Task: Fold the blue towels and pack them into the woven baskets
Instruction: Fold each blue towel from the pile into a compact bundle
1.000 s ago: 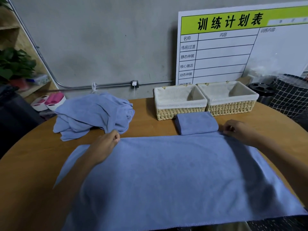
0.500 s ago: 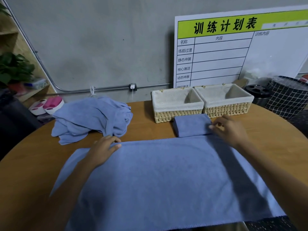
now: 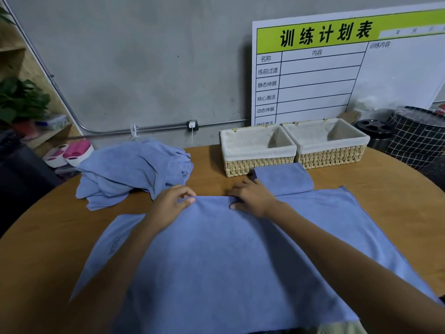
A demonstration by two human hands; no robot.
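Note:
A large blue towel (image 3: pixel 240 261) lies spread flat on the round wooden table (image 3: pixel 48 237), its near edge hanging over the front. My left hand (image 3: pixel 168 206) pinches the towel's far edge a little left of its middle, thumb on top. My right hand (image 3: pixel 252 198) grips the same edge just to the right, close to the left hand. A small folded blue towel (image 3: pixel 284 178) lies just beyond my right hand, against two lined woven baskets, the left basket (image 3: pixel 257 150) and the right basket (image 3: pixel 327 144); nothing shows inside them. A heap of unfolded blue towels (image 3: pixel 130 169) sits at the back left.
A white planning board (image 3: pixel 337 68) leans on the grey wall behind the baskets. A black checked hamper (image 3: pixel 419 133) and a dark round bin (image 3: pixel 373 131) stand off the table at right. A plant shelf (image 3: pixel 21 104) and pink-and-white containers (image 3: pixel 69 153) are at left.
Both hands have slid along the towel's far edge toward its middle; the right hand travelled left from near the right corner, past the folded towel. The towels themselves have not moved.

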